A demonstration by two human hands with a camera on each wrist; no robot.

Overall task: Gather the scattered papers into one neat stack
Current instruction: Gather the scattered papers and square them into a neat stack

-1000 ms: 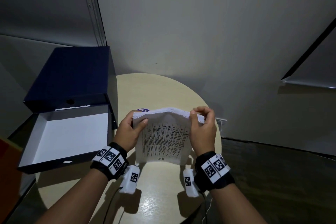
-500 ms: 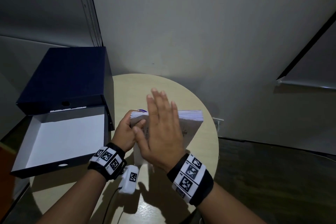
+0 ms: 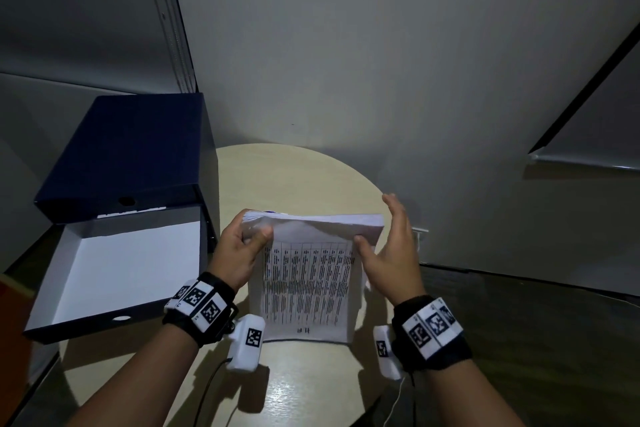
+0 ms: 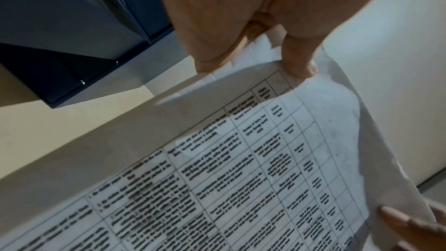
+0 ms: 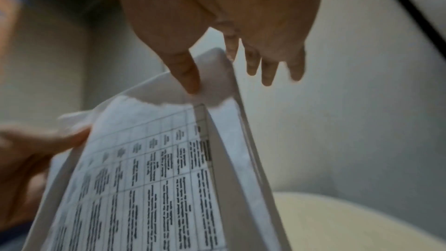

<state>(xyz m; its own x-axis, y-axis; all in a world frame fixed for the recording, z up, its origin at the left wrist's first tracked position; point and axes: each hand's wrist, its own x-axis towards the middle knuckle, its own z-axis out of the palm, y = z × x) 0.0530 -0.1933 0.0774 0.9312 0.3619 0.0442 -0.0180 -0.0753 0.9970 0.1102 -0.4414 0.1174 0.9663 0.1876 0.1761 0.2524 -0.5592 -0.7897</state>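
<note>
A thick stack of white papers [image 3: 308, 284] stands on its lower edge on the round table [image 3: 287, 177], with a printed table facing me. My left hand [image 3: 239, 246] grips the stack's top left corner, thumb on the front sheet [image 4: 241, 169]. My right hand [image 3: 391, 246] is flat at the stack's right edge, fingers straight and the thumb touching the front sheet. In the right wrist view the straight fingers [image 5: 267, 68] lie beside the paper edge [image 5: 236, 140], and the thumb presses a curled top corner.
An open dark blue box [image 3: 114, 263] with a white inside sits at the left, its lid [image 3: 128, 152] upright behind it. A grey wall stands right behind the table. Dark floor lies to the right.
My right hand let go of the top right corner, swept across the front of the stack, and now lies flat against its right edge. The left hand kept its grip.
</note>
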